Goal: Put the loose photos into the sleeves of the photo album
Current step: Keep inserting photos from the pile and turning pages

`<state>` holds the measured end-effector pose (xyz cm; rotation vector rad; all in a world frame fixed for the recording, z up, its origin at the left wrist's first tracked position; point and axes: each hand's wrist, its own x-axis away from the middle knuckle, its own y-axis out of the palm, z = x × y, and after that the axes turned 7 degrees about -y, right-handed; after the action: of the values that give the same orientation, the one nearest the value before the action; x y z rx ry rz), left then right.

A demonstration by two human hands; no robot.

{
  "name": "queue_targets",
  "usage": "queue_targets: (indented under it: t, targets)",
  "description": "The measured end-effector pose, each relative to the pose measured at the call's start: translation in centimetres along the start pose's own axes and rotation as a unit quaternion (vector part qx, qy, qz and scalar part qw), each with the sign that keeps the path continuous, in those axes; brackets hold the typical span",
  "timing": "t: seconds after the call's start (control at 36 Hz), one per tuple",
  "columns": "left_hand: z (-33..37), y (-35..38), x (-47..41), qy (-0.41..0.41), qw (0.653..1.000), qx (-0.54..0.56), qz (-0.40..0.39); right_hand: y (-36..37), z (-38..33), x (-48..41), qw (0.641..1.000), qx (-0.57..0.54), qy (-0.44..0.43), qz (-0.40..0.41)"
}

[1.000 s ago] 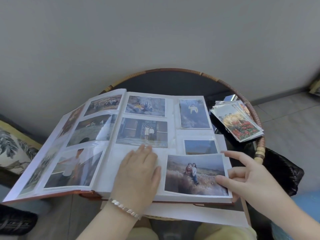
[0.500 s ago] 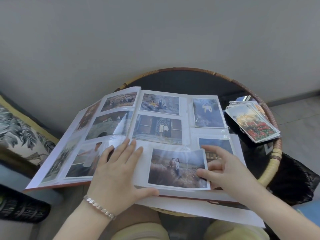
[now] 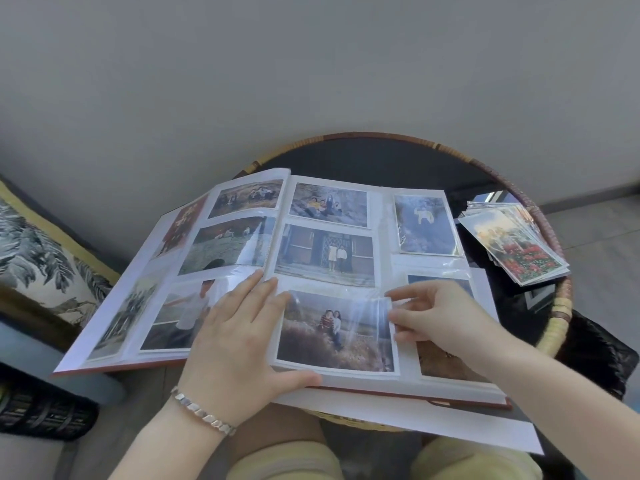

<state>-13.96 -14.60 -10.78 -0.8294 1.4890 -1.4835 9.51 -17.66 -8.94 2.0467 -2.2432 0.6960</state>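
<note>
Head view: photo album (image 3: 346, 216) open on round table (image 3: 381, 157). Photo (image 3: 332, 330) lies between hands, half-sleeved. Left hand (image 3: 239, 344) flat, fingers spread, pressing page; right hand (image 3: 440, 317) pinching photo's right edge. Loose stack (image 3: 516, 247) well right.

Album (image 3: 332, 258) lies open on table (image 3: 381, 157) — loose photos (image 3: 516, 247) right.

Plain grey wall (image 3: 311, 64) behind round wicker-rimmed tabletop (image 3: 561, 306); leaf-print cushion (image 3: 38, 265) left; grey tiled floor (image 3: 602, 244) right.
</note>
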Motion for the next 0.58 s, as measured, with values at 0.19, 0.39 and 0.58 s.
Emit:
queue_targets:
  t: [0.19,0.39,0.58]
  targets:
    - [0.2,-0.2,0.0,-0.015,0.999,0.009,-0.026,-0.8,-1.5,-0.3,0.998,-0.034,0.058,-0.021]
    - [0.3,-0.5,0.1,-0.017,0.999,0.02,-0.03,-1.4,-2.0,-0.5,0.997,-0.003,0.072,-0.035]
    - [0.4,-0.4,0.1,-0.018,0.999,0.028,-0.028,-1.6,-2.3,-0.6,0.995,-0.011,0.092,-0.049]
